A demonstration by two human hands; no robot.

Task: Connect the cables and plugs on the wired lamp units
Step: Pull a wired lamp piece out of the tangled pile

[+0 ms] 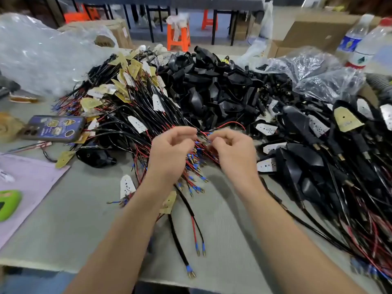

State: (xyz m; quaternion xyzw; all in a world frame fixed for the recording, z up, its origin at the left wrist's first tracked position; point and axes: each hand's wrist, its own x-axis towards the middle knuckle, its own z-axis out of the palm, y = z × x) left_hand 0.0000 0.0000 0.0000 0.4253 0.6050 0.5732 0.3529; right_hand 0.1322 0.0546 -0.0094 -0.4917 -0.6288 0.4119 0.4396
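Left hand (171, 150), right hand (232, 152): grips pinch red wire (228, 123); fingertip contact blurred.

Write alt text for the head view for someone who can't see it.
The left hand and right hand pinch red and black wires over a heap of wired lamp units on a grey table. A phone lies at left.

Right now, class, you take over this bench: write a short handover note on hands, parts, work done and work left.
Left hand and right hand each pinch wire ends between them; joined or not is too blurred to tell.
Parts: wired boards heaped centre-left, black housings behind, housed lamp units on the right.
Done: probably the right pile.
Left: finish this join, then the many loose terminals under the hands.
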